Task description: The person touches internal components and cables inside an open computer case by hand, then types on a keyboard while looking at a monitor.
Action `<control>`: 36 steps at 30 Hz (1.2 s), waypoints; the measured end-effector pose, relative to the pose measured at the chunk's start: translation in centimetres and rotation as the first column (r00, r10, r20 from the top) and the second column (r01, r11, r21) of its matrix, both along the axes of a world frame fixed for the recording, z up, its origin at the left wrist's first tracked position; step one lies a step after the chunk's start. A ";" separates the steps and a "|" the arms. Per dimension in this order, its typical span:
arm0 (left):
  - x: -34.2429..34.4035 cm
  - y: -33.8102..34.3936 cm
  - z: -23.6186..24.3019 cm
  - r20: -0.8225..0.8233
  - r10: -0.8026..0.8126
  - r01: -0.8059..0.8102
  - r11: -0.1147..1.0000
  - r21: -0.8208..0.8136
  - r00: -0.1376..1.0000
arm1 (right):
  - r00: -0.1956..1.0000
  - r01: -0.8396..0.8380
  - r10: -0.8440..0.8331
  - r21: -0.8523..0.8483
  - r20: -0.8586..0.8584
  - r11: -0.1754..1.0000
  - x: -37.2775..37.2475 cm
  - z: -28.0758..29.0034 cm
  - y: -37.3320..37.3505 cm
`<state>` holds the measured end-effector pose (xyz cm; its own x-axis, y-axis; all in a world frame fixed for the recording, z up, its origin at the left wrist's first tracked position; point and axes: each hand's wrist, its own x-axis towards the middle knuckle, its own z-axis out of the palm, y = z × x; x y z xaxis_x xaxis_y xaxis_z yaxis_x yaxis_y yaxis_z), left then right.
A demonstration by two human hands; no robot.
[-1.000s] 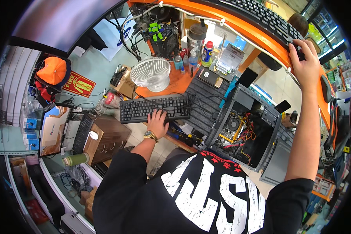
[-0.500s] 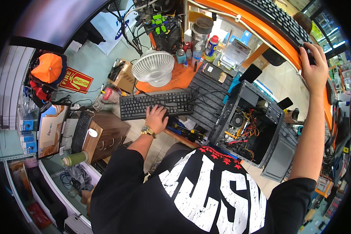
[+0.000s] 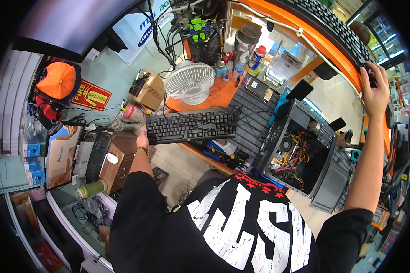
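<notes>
A black keyboard point(image 3: 191, 125) lies across the front of the cluttered bench, its cable looping over the keys. My left hand point(image 3: 142, 139), with a gold watch on the wrist, grips the keyboard's left end; part of its fingers is hidden. Far up on the right, my right hand point(image 3: 376, 93) is closed over a small dark mouse point(image 3: 372, 81) on the orange ledge point(image 3: 337, 63). Along that ledge sits a second black keyboard point(image 3: 335, 22). To the right of the front keyboard stands an opened computer case point(image 3: 296, 150) with its board and coloured wires exposed.
A white fan point(image 3: 189, 82) stands behind the keyboard. Spray can point(image 3: 257, 59), bottles and phones crowd the bench beyond. A large monitor point(image 3: 68, 27) hangs at upper left. A wooden cabinet point(image 3: 125, 159) and a smaller screen point(image 3: 64, 154) are at left.
My left hand has left the keys and moved left to the keyboard's end. My right hand stays at the mouse. The whole view has shifted slightly.
</notes>
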<state>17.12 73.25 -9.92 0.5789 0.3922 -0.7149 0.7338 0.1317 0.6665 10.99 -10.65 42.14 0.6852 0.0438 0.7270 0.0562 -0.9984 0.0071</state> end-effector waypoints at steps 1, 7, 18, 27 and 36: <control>-0.6 0.7 -0.6 -0.030 -0.046 0.049 0.994 0.097 0.998 | 1.000 -0.006 0.006 -0.009 0.001 1.000 0.3 0.1 0.1; -5.8 -0.7 -1.0 -0.276 -0.298 0.382 0.862 0.333 0.914 | 1.000 0.020 -0.020 -0.002 -0.022 1.000 -0.5 0.0 -0.1; -18.6 6.8 5.7 -0.138 -0.094 0.145 0.891 0.430 0.986 | 0.997 -0.066 0.065 0.033 0.042 0.997 -0.1 -0.2 -0.6; -20.0 10.2 20.0 -0.325 -0.391 0.505 0.582 0.637 0.861 | 0.961 -0.171 0.182 -0.066 0.210 0.983 -0.4 -0.1 -1.5; -13.7 0.5 28.8 0.053 -0.301 0.255 0.878 0.405 0.952 | 0.884 -0.356 0.330 0.018 0.332 0.935 -8.5 -3.4 1.4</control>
<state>3.39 73.73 18.86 0.7719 0.4358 -0.4629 0.6198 -0.3535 0.7006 2.46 -9.24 38.70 0.3686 0.1699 0.9139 0.4024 -0.9154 0.0079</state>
